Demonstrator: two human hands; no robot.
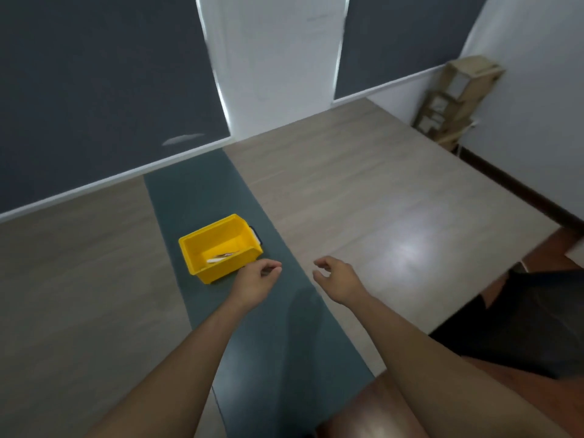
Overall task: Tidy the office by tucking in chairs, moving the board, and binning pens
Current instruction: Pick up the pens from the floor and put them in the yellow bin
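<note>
Our left hand (257,277) and right hand (335,275) hover loosely curled and empty. The yellow bin (218,248), pens (221,257) inside, sits on the counter (347,197) beside our left hand. It looks light, rigid plastic; we'd grip its rim.
</note>
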